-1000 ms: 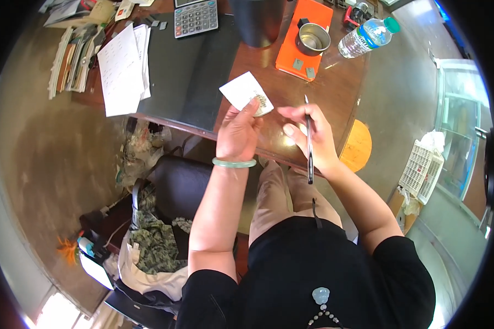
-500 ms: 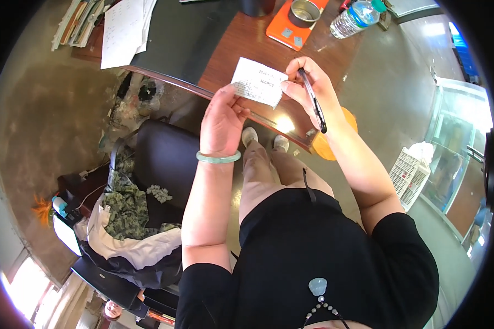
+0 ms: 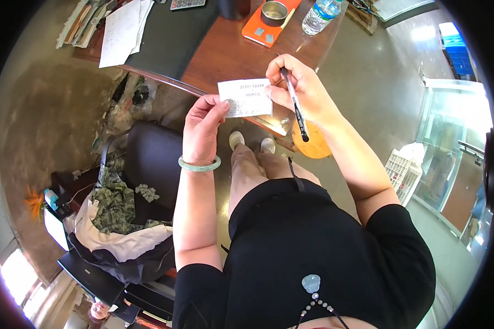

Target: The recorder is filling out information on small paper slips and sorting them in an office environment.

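Observation:
A small white printed paper label (image 3: 245, 100) is held up just off the near edge of the desk (image 3: 217, 61). My left hand (image 3: 201, 125) pinches its left side between thumb and fingers. My right hand (image 3: 306, 92) grips a black-and-clear pen (image 3: 297, 107), which slants with its black end down toward my forearm. The fingertips of that hand also touch the label's right edge. A bangle circles my left wrist.
On the desk are an orange notebook (image 3: 251, 37) under a round metal tin (image 3: 274, 13), a water bottle (image 3: 320, 16), papers (image 3: 119, 36) and a calculator (image 3: 187, 4). A yellow round stool (image 3: 314, 145) stands under my right forearm. A dark chair (image 3: 155, 152) is at left.
The label has shifted down and left in the view and turned more level, facing me squarely. Both hands have moved with it, and the desk things also appear further left.

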`<state>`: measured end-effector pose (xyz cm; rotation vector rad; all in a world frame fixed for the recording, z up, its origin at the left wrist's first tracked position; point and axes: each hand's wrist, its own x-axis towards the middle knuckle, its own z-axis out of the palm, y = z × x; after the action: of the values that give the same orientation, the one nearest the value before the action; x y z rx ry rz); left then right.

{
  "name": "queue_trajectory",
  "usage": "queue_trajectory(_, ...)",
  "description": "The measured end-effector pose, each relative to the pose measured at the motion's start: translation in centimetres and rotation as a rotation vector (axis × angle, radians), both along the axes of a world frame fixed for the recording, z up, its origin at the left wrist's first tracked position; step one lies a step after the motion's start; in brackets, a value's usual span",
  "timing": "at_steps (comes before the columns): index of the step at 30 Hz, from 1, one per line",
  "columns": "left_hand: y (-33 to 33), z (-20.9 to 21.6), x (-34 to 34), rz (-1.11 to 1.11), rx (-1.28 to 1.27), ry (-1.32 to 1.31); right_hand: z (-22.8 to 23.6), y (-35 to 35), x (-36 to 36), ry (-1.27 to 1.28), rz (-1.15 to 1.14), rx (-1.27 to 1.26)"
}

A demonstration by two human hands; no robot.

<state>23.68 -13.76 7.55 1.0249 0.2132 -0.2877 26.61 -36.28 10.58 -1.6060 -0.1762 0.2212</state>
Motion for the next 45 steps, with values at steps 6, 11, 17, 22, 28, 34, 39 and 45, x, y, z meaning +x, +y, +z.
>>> queue_trajectory(6,0.1,1.8,-2.1,0.026,0.109,-0.075,1.4,0.3,-0.8,-0.093,0.019,-0.098)
queue_trajectory(11,3.4,1.8,-4.1,0.181,0.254,-0.083,3.2,4.8,-1.0,-0.273,0.085,-0.275)
queue_trajectory(17,6.4,3.8,-11.2,0.516,1.013,-0.231,1.0,10.7,-3.4,-0.319,0.334,-0.052)
queue_trajectory(22,9.8,4.3,-19.5,0.94,0.598,-0.153,-2.0,11.3,-0.9,-0.436,0.486,0.148)
queue_trajectory(28,15.0,13.0,-42.9,1.936,0.681,-0.027,-3.1,10.9,1.4,-0.359,0.645,0.133)
queue_trajectory(34,15.7,11.6,-67.6,2.626,0.319,0.086,-5.7,7.7,4.0,-0.344,0.654,-0.039)
queue_trajectory(39,12.5,8.5,-79.5,3.004,0.226,0.222,-8.9,6.8,6.0,-0.308,0.606,-0.104)
queue_trajectory(45,13.1,5.9,-82.1,3.065,0.167,0.282,-8.7,10.6,2.7,-0.288,0.633,-0.064)
